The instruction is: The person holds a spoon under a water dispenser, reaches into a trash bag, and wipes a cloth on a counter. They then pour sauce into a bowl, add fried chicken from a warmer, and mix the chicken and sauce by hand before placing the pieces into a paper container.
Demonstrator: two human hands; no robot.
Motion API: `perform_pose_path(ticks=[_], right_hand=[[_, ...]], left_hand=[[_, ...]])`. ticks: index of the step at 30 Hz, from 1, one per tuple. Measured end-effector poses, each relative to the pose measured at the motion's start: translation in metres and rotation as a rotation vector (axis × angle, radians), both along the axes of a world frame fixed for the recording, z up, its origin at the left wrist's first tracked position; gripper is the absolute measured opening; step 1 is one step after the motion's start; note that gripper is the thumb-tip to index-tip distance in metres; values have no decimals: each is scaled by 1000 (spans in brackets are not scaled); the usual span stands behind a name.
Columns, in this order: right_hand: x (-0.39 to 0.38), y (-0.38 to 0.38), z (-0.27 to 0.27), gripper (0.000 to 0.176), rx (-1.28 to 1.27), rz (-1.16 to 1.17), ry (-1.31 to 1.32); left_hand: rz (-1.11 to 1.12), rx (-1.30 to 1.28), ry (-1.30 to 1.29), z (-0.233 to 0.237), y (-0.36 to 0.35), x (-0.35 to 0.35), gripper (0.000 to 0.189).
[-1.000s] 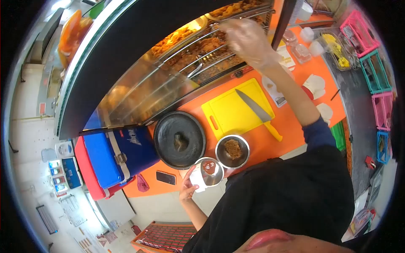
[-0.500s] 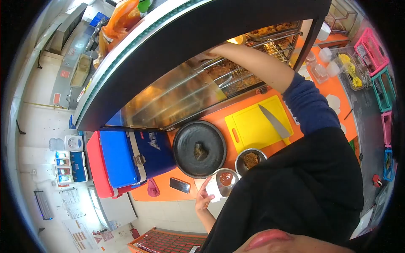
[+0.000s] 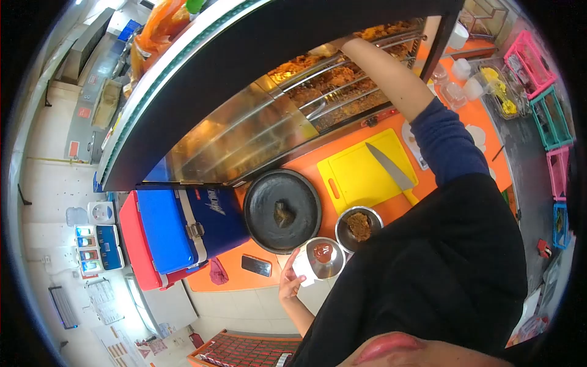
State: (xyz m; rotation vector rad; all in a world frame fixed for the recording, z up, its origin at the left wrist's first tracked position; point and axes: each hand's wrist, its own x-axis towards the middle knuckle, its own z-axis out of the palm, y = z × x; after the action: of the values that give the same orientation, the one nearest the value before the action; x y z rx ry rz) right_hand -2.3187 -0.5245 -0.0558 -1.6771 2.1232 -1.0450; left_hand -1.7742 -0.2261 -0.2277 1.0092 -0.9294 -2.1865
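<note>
My left hand (image 3: 291, 282) is closed around a white paper-like piece (image 3: 302, 266) at the table's near edge. Touching that piece is a metal bowl of red sauce (image 3: 335, 268). Beside it stands a second metal bowl (image 3: 344, 245) with brown, crumbly food (image 3: 359, 226). My right arm (image 3: 391, 73) reaches into a lit glass display case (image 3: 226, 144) over metal racks of browned food (image 3: 330, 79). The case's dark frame hides most of my right hand (image 3: 342, 44), so its fingers do not show.
A black stone mortar (image 3: 257, 214) holds a dark stone pestle (image 3: 283, 214). Right of it, a knife (image 3: 391, 166) lies on a yellow cutting board (image 3: 342, 168). A blue and red cooler (image 3: 171, 232), a phone (image 3: 256, 265) and a pink cloth (image 3: 217, 272) are on the left.
My right hand has moved further up and to the right inside the case. My left hand keeps hold of the white piece beside the sauce bowl. The whole view has shifted slightly.
</note>
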Motion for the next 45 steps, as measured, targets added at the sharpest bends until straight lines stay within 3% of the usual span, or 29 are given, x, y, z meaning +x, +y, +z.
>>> perform_pose_path(ticks=[3, 7, 13, 15, 17, 19, 21, 22, 26, 27, 29, 30, 32, 34, 36, 38, 40, 42, 43, 45], right_hand=[[2, 20, 10, 33, -8, 23, -19], [10, 67, 27, 34, 25, 39, -66], [12, 154, 48, 35, 147, -20, -289], [2, 190, 27, 33, -275, 138, -1260], [-34, 204, -37, 36, -398, 91, -1097], [-87, 231, -95, 46, -18, -135, -961], [-138, 247, -210, 44, -225, 43, -436], [-139, 250, -228, 44, -226, 45, -430], [-128, 278, -261, 41, 469, -280, -888], [-126, 286, -264, 41, 469, -279, -890], [-122, 299, -270, 67, 429, -241, -1074], [-145, 291, -288, 67, 431, -241, -1076], [-212, 267, -352, 56, 550, -290, -64], [-183, 254, -293, 50, 102, -249, -225], [-111, 241, -129, 44, 42, -418, 660], [-77, 230, -61, 43, -392, -246, 1185], [-53, 198, -27, 34, -775, 73, 725], [-16, 181, 28, 35, -364, 244, 440], [-10, 161, 27, 35, -370, 250, 443], [-8, 122, 15, 35, -507, 387, 956]], left_hand=[[-18, -26, -29, -34, 0, 24, 92], [7, 34, 15, -2, 4, -1, 94], [-16, 5, -53, -8, 15, -3, 94], [-9, -32, -38, -11, 12, -6, 94], [-19, -17, -25, -8, 11, -8, 94], [-22, -2, -13, -5, 10, -11, 94], [-12, -18, 9, -1, 10, -18, 93], [-10, -19, 15, 1, 10, -22, 93], [-117, -7, -83, -6, 0, -21, 91], [-135, -58, -62, -11, -1, -19, 91], [-130, -62, -53, -5, 0, -21, 91], [-126, -62, -40, -1, -1, -23, 91], [-97, -61, -30, 9, 2, -29, 91], [-62, -62, -7, 11, 7, -32, 92], [-62, -10, -14, 4, 9, -28, 92], [-60, 64, -30, 7, 14, -33, 93], [-45, 35, -31, -4, 17, -34, 94], [-44, 13, -31, -1, 13, -41, 96], [-37, 8, -28, -2, 13, -42, 96], [-37, -10, -34, -3, 11, -43, 96]])
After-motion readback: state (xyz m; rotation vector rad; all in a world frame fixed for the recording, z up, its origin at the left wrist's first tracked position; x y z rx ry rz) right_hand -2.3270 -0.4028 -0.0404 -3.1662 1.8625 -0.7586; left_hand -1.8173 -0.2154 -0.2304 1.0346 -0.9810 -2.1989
